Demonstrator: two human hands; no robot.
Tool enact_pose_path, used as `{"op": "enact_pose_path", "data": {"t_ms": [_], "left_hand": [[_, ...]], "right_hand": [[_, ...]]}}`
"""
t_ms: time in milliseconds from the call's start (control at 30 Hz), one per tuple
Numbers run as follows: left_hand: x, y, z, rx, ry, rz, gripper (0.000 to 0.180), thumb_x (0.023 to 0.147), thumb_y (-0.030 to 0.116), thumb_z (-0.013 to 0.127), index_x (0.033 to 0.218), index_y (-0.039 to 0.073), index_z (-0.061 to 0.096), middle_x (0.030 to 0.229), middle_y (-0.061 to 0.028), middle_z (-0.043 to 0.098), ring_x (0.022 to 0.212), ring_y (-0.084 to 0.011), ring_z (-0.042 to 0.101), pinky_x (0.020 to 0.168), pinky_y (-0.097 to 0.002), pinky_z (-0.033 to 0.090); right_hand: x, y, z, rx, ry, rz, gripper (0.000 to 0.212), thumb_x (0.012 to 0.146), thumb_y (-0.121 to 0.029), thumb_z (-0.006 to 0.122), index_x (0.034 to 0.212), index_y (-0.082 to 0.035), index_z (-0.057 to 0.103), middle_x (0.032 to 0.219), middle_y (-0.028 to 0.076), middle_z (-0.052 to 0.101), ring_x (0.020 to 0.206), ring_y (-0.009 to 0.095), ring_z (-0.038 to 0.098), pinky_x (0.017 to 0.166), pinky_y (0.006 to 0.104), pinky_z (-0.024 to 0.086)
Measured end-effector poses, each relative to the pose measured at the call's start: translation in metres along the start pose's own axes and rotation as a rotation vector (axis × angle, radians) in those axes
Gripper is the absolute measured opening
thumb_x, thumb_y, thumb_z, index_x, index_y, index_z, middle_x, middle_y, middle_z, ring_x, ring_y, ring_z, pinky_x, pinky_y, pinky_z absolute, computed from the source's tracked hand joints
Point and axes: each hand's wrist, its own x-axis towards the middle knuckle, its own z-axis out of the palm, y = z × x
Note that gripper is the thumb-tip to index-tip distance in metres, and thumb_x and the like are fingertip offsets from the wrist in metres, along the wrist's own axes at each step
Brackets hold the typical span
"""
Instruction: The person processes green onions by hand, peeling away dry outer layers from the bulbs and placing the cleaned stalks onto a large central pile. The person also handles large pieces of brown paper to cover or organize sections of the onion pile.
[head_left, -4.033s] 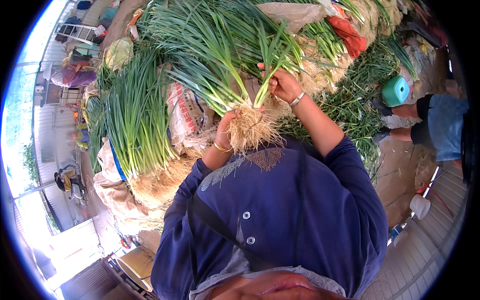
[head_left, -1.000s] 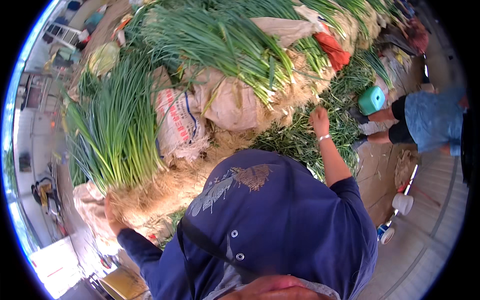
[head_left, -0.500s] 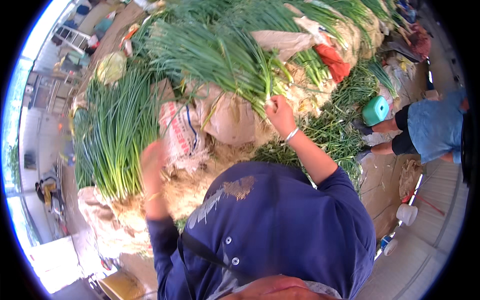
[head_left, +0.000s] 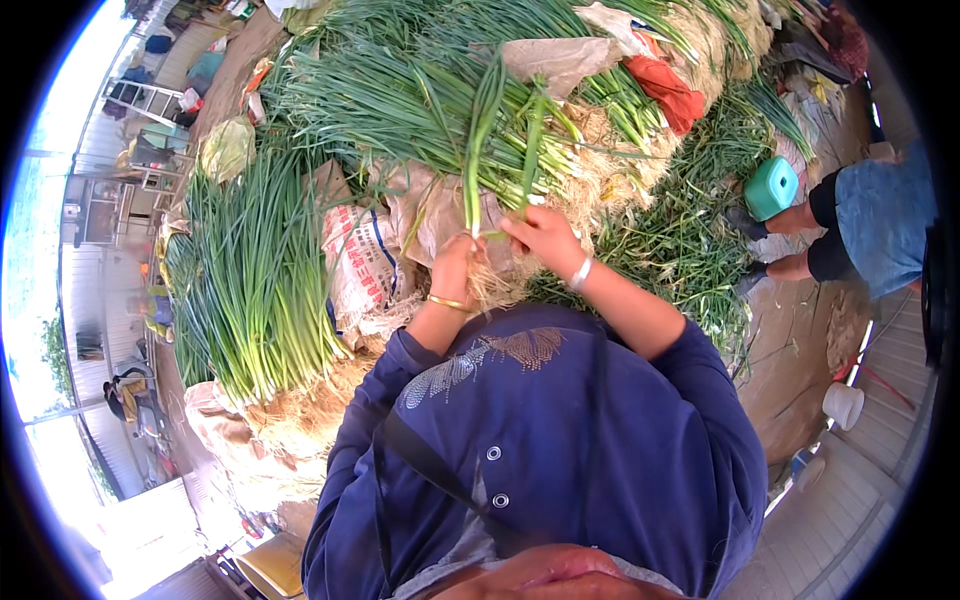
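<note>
My left hand is closed around the root end of a green onion, in front of my chest. The onion stands upright with its green top bent over, and its pale roots hang below my fingers. Close beside it, my right hand pinches a green leaf that sticks up from the fingers. Whether this leaf still joins the onion's base, I cannot tell. Behind both hands lies a big heap of green onions, roots toward the right. A second pile of green onions lies at the left, roots toward me.
A printed white sack and brown sacking lie between the piles. Stripped leaves cover the ground at right. Beyond them are a turquoise plastic container and a standing person. A red cloth rests on the heap.
My left hand has come from the left pile to the middle and now grips the onion's root end. My right hand has drawn slightly nearer and now pinches a leaf.
</note>
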Motion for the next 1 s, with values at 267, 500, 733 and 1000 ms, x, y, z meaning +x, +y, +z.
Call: {"op": "enact_pose_path", "data": {"t_ms": [267, 500, 733, 1000], "left_hand": [[-0.025, 0.041, 0.002, -0.264, -0.52, -0.072, 0.023, 0.093, 0.034, 0.048, 0.089, 0.011, 0.05, 0.058, 0.0053, 0.038, 0.047, -0.0064, 0.033, 0.044, -0.0229, 0.031], [-0.067, 0.12, 0.048, 0.135, -0.373, 0.474, 0.017, 0.088, 0.023, 0.057, 0.085, 0.009, 0.049, 0.058, 0.0009, 0.041, 0.047, -0.0084, 0.038, 0.043, -0.0208, 0.032], [-0.009, 0.039, -0.017, -0.056, -0.379, -0.062, 0.025, 0.086, 0.017, 0.057, 0.105, 0.002, 0.054, 0.063, 0.0003, 0.048, 0.054, -0.0108, 0.044, 0.052, -0.0264, 0.04], [-0.025, 0.024, 0.027, 0.109, -0.163, 0.069, 0.026, 0.088, 0.009, 0.054, 0.112, -0.002, 0.056, 0.108, -0.0133, 0.061, 0.093, -0.0166, 0.061, 0.075, -0.0285, 0.05]], "right_hand": [[-0.009, 0.085, -0.159, 0.881, 0.853, 0.49, 0.033, 0.091, -0.034, 0.054, 0.107, -0.005, 0.05, 0.078, 0.007, 0.057, 0.064, 0.017, 0.057, 0.056, 0.0284, 0.051], [0.096, 0.112, -0.142, -0.421, 0.42, -0.25, 0.024, 0.085, -0.01, 0.056, 0.108, -0.004, 0.057, 0.095, 0.013, 0.062, 0.087, 0.026, 0.06, 0.077, 0.0325, 0.048], [0.177, 0.061, -0.12, -0.807, 0.234, 0.232, 0.037, 0.081, -0.03, 0.061, 0.105, -0.002, 0.058, 0.102, 0.021, 0.062, 0.097, 0.036, 0.059, 0.083, 0.0422, 0.046], [0.056, 0.001, -0.046, 0.409, -0.372, 0.385, 0.021, 0.082, -0.027, 0.068, 0.093, -0.01, 0.064, 0.077, -0.002, 0.061, 0.067, 0.005, 0.054, 0.062, 0.0211, 0.043]]}}
